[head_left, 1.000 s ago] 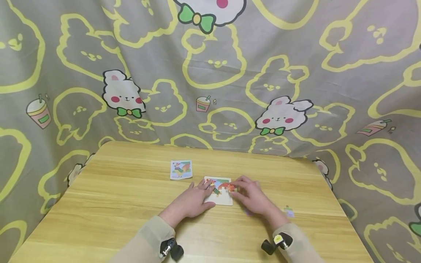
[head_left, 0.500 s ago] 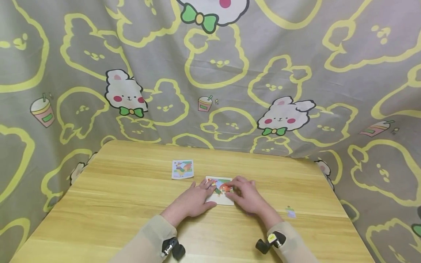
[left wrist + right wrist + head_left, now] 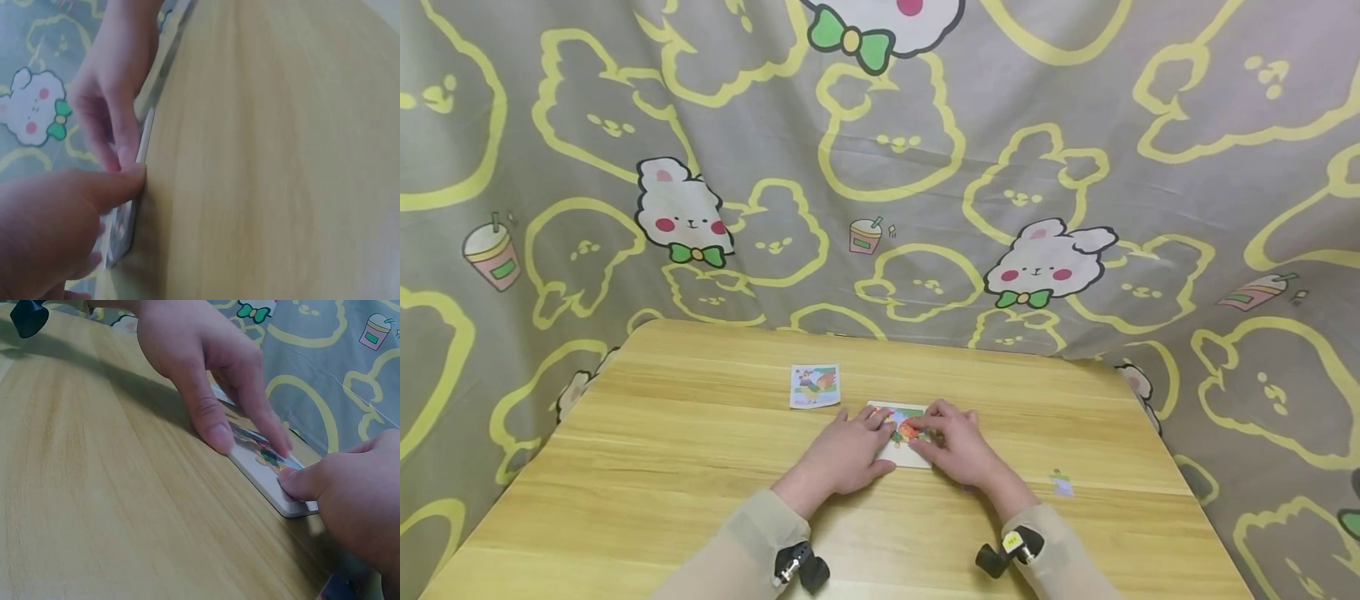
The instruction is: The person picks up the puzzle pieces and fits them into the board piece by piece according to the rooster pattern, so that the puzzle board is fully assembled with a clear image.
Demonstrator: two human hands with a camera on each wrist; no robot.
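Note:
A small white-framed jigsaw board (image 3: pixel 913 458) with a colourful bird picture lies on the wooden table. My left hand (image 3: pixel 846 452) rests over its left side, fingers extended across the picture and thumb at the near edge. From the right, my right hand (image 3: pixel 961 446) pinches an orange-red puzzle piece (image 3: pixel 909 428) low over the picture. Whether that piece is seated cannot be told. The right wrist view shows the right thumb (image 3: pixel 300 482) down at the board, with bare white backing visible along the near part. My fingers hide much of the picture.
A square card (image 3: pixel 815 386) with a matching bird picture lies behind and left of the board. One loose green-and-lilac puzzle piece (image 3: pixel 1062 483) is to the right. A purple piece (image 3: pixel 970 488) shows partly under my right wrist. A patterned curtain (image 3: pixel 895 167) hangs behind the table.
My right hand has moved slightly left over the board with the orange-red puzzle piece, which has shifted from the right edge toward the picture's middle. The left hand stays on the board.

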